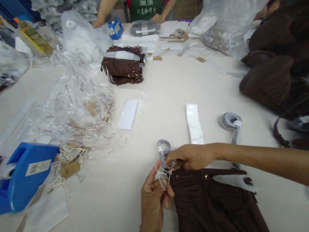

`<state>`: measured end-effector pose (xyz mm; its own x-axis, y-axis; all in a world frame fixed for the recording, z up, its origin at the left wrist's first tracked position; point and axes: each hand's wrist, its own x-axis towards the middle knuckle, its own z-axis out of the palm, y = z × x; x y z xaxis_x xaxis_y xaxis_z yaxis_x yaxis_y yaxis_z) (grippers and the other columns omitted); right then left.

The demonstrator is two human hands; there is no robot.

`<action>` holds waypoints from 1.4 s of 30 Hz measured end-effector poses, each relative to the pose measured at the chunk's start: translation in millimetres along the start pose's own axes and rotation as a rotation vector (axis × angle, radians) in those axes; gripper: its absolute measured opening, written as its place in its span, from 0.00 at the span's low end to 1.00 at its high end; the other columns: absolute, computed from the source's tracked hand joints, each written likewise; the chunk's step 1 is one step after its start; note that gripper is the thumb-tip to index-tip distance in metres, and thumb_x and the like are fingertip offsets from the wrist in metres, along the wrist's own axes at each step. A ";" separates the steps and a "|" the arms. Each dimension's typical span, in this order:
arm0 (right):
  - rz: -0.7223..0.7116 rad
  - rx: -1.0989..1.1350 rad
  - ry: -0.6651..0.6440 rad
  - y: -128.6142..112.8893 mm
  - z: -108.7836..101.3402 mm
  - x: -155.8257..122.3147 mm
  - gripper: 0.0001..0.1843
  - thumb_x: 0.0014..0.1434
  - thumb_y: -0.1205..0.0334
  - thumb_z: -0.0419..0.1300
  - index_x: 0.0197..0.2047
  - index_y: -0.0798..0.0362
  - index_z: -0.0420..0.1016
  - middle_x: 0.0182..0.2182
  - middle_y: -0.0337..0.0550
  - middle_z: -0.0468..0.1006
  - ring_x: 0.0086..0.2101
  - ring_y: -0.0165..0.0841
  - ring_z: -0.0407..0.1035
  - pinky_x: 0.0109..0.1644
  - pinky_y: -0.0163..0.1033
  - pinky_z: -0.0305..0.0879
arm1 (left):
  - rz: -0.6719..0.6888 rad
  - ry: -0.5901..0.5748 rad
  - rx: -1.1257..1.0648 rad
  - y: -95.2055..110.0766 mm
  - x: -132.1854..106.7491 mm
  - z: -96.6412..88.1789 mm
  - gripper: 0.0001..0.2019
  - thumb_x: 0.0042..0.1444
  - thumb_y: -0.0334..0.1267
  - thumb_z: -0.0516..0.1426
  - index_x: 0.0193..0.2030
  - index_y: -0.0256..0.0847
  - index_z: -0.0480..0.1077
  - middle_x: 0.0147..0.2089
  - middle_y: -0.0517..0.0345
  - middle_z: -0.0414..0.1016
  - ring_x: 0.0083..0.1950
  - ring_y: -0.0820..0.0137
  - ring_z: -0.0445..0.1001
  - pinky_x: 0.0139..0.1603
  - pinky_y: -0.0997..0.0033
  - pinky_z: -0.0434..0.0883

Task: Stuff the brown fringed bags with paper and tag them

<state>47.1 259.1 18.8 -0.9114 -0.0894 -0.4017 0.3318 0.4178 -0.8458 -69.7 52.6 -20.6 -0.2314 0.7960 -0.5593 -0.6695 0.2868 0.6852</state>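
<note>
A dark brown fringed bag [213, 204] lies on the white table [168, 89] right in front of me. My left hand [153, 199] pinches a white string loop [161, 175] at the bag's top left corner. My right hand [192, 156] reaches in from the right, fingers closed on a small tan tag and the string at the same corner. A small grey-wrapped roll [164, 147] sits just above my fingers.
A blue tape dispenser [21, 176] stands at the left beside loose tags with strings [69, 166] and crumpled clear plastic bags [77, 101]. White strips [193, 123] and a grey roll [229, 121] lie ahead. Folded brown bags [124, 68], a heap of brown bags [280, 69], and a person in a green apron [144, 3] are beyond.
</note>
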 end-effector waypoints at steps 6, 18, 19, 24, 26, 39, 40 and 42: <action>-0.021 0.119 -0.310 10.7 -6.4 23.4 0.27 0.46 0.77 0.57 0.51 0.54 0.72 0.37 0.35 0.75 0.37 0.30 0.70 0.39 0.32 0.64 | 0.037 -0.002 0.003 -7.3 4.0 -2.0 0.32 0.57 0.46 0.60 0.67 0.46 0.57 0.26 0.61 0.72 0.20 0.82 0.57 0.20 0.82 0.55; -0.202 -0.467 0.084 -12.3 -2.4 -3.0 0.08 0.59 0.69 0.57 0.40 0.50 0.75 0.40 0.42 0.77 0.42 0.34 0.69 0.46 0.38 0.62 | 0.069 0.011 -0.024 -5.7 2.0 -1.5 0.29 0.57 0.44 0.61 0.64 0.44 0.61 0.31 0.59 0.73 0.20 0.82 0.58 0.21 0.80 0.56; -0.185 -0.503 0.103 -13.9 -2.4 -5.9 0.07 0.58 0.69 0.57 0.38 0.50 0.75 0.38 0.41 0.78 0.41 0.34 0.69 0.47 0.39 0.61 | 0.077 0.009 -0.026 -5.2 1.7 -0.7 0.28 0.57 0.43 0.61 0.63 0.43 0.61 0.31 0.59 0.73 0.21 0.83 0.58 0.21 0.80 0.56; -0.022 -0.578 0.159 -23.2 -6.9 -17.6 0.06 0.55 0.70 0.59 0.33 0.50 0.76 0.28 0.40 0.77 0.36 0.36 0.69 0.47 0.41 0.59 | 0.107 -0.005 -0.019 -0.3 1.0 4.3 0.27 0.57 0.42 0.61 0.62 0.40 0.62 0.32 0.59 0.73 0.20 0.83 0.58 0.21 0.80 0.56; 0.042 -0.510 0.152 -25.4 -9.4 -20.9 0.10 0.54 0.72 0.59 0.38 0.50 0.76 0.31 0.41 0.78 0.36 0.35 0.70 0.44 0.38 0.59 | 0.129 -0.010 0.001 1.6 1.5 6.6 0.27 0.56 0.42 0.62 0.61 0.40 0.63 0.34 0.58 0.74 0.20 0.84 0.58 0.21 0.80 0.56; 0.047 -0.166 0.137 -45.1 -18.0 -22.4 0.09 0.63 0.64 0.55 0.44 0.52 0.75 0.35 0.40 0.79 0.34 0.30 0.72 0.37 0.31 0.60 | 0.244 0.145 0.284 6.5 -2.7 20.4 0.27 0.52 0.46 0.63 0.59 0.43 0.68 0.42 0.56 0.76 0.25 0.80 0.64 0.28 0.77 0.66; 0.044 -0.206 0.144 -48.1 -17.8 -19.9 0.09 0.64 0.63 0.55 0.43 0.52 0.75 0.36 0.41 0.79 0.35 0.31 0.72 0.37 0.32 0.60 | 0.253 0.147 0.366 8.9 -3.8 20.8 0.27 0.53 0.46 0.62 0.60 0.44 0.66 0.39 0.58 0.76 0.24 0.80 0.62 0.27 0.77 0.65; 0.037 -0.299 0.148 -55.2 -16.7 -13.4 0.09 0.64 0.61 0.55 0.43 0.52 0.75 0.36 0.43 0.80 0.36 0.33 0.73 0.38 0.32 0.60 | 0.298 0.159 0.569 13.8 -5.8 21.1 0.28 0.54 0.45 0.61 0.62 0.45 0.65 0.31 0.64 0.73 0.23 0.79 0.61 0.27 0.78 0.64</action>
<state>36.9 252.3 76.7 -0.9328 0.0536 -0.3564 0.2991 0.6668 -0.6826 -62.7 63.2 1.9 -0.4800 0.8087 -0.3399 -0.0932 0.3383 0.9364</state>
